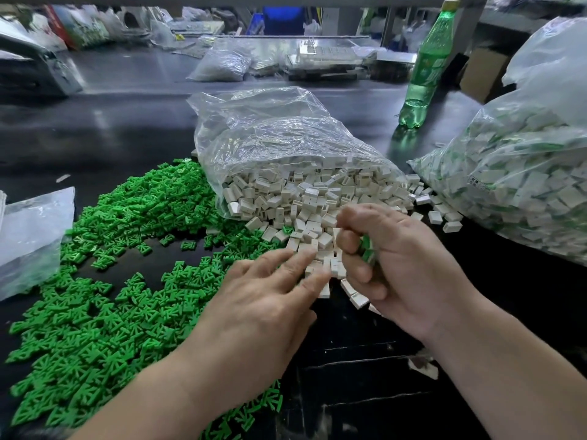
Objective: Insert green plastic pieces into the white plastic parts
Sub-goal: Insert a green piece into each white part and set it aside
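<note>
my right hand [397, 265] is curled into a loose fist just in front of the mouth of the clear crinkled plastic bag [286, 131] that lies on its side. its fingers are closed round a few small flat green plastic pieces [367, 249], whose edges peek out between fingers and palm. my left hand [270, 303] lies beside it, also in front of the bag's mouth, with the fingers straight and slightly spread. their tips rest on the small boxy white plastic parts [305, 211] that spill from the bag, and this hand grips nothing. the two hands are close together, but i cannot tell whether they touch. the white parts fill the bag's lower half and fan out of its mouth toward me, with a few lying loose to the right of the mouth. to the left of the bag and in front of it a broad heap [104, 306] of the same green pieces spreads over the dark glossy table top [104, 128], reaching up along the bag's left flank and passing under my left forearm. farther left of the bag lies a flat cloudy plastic sheet [31, 236]. right of the bag sits a second, fuller clear plastic sack [524, 185], packed with white parts that show green in them. behind the bag and to its right a green plastic drinks bottle [425, 74] with a yellowish cap stands upright
</note>
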A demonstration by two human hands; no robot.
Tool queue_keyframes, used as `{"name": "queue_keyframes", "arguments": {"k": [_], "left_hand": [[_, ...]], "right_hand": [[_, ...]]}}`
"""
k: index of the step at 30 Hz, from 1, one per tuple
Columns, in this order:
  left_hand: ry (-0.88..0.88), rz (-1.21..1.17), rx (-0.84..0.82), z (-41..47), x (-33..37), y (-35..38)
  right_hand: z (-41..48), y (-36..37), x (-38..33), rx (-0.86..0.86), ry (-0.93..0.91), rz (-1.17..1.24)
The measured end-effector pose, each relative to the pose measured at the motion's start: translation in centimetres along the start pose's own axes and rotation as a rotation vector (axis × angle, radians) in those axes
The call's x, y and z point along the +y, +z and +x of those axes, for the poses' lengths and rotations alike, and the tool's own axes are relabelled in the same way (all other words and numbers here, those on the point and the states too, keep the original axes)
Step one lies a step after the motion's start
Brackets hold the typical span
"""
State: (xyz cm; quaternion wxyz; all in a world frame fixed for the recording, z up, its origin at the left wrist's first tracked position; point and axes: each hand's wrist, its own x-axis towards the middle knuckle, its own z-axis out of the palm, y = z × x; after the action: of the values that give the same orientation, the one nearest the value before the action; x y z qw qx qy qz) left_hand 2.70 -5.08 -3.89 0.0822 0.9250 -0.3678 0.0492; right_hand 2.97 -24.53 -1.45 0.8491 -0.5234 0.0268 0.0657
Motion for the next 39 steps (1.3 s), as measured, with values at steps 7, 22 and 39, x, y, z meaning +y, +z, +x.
{"name": "queue_keyframes", "arguments": {"k": [7,22,39], "left_hand": [[0.101,-0.036,0.172,0.2,-0.3,0.0],[-0.108,-0.471,0.459,-0.5,-0.1,-1.4],[-0.222,-0.197,0.441,-1.0,-1.6,-2.5]], "right_hand": [[-0.2,0.6,0.5,0.061,-0.014,-0.177],[-1.3,1.5,2.0,-0.189,0.069,-0.448],[-1.0,1.5,1.2,-0.235,0.286,-0.134]]}}
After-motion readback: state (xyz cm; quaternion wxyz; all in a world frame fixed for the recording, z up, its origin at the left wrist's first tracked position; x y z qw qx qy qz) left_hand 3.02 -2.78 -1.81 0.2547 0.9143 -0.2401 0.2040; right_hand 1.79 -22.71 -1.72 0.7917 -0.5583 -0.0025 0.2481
